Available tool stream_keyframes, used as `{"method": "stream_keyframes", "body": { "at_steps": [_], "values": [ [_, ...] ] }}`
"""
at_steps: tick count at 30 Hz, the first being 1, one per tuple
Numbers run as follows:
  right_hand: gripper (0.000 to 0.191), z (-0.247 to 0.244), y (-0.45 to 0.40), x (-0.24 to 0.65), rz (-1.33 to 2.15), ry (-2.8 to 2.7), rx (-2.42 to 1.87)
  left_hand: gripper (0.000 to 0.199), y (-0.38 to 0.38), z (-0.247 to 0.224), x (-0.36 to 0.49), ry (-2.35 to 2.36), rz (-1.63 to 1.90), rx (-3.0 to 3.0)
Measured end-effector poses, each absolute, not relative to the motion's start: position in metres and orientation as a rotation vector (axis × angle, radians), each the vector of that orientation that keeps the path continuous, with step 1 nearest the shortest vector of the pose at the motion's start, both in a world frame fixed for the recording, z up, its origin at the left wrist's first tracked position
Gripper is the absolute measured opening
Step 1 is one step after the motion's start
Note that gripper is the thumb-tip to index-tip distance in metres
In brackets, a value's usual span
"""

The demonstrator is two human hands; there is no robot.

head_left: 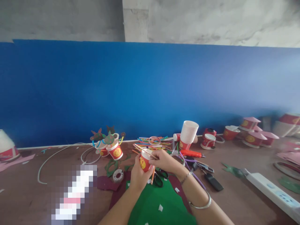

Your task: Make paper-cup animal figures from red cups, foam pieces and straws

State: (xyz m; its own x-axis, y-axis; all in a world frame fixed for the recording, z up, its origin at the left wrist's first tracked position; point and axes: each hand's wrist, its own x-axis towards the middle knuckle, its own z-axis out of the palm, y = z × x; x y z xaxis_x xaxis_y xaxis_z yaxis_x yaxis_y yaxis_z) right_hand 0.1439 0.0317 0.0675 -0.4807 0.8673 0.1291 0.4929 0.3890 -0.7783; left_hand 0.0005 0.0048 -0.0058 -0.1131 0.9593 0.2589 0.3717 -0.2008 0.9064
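Note:
In the middle of the view a red and white paper cup [145,161] with a yellow emblem is tilted in my left hand [138,175], whose fingers are wrapped round its side. My right hand [161,161] is pinched at the cup's rim on a thin light-brown stick [146,151] that slants across the cup's mouth. An orange strip [153,175] shows just below the cup. Black-handled scissors [158,179] lie under my right wrist on green sheets [159,200] dotted with small white scraps. The cup's inside is mostly hidden.
Behind my hands lies a pile of coloured strips [161,142]. A tall cup stack [188,132], an orange-red tool [191,153] and keys stand or lie to the right. Decorated cups [114,151] and a tape roll [117,175] are left; a power strip [274,190] is far right.

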Motion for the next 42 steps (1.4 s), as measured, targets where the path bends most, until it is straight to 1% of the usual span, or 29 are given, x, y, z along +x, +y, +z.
{"method": "stream_keyframes", "body": {
  "at_steps": [6,9,12,15,21,30,39,42],
  "values": [
    [0.032,0.073,0.027,0.139,0.777,-2.148,-1.254,0.055,0.005,-0.004,0.001,1.439,1.328,1.59],
    [0.033,0.077,0.025,0.139,0.822,-2.146,-1.252,0.053,0.003,-0.001,0.001,1.447,1.34,1.569],
    [0.023,0.077,0.026,0.141,0.882,-2.165,-1.224,0.052,0.002,0.002,0.002,1.441,1.327,1.534],
    [0.015,0.073,0.028,0.142,0.852,-2.151,-1.236,0.053,0.001,0.005,0.003,1.442,1.346,1.502],
    [0.022,0.074,0.027,0.141,0.825,-2.127,-1.261,0.053,0.0,0.009,0.003,1.438,1.327,1.508],
    [0.022,0.067,0.025,0.128,0.65,-2.104,-1.334,0.054,-0.001,0.009,0.003,1.503,1.276,1.526],
    [0.022,0.056,0.027,0.123,0.585,-2.119,-1.375,0.058,0.004,0.001,0.0,1.477,1.302,1.549],
    [0.022,0.053,0.028,0.122,0.568,-2.121,-1.357,0.055,0.006,-0.002,0.0,1.461,1.334,1.54]
  ]
}}
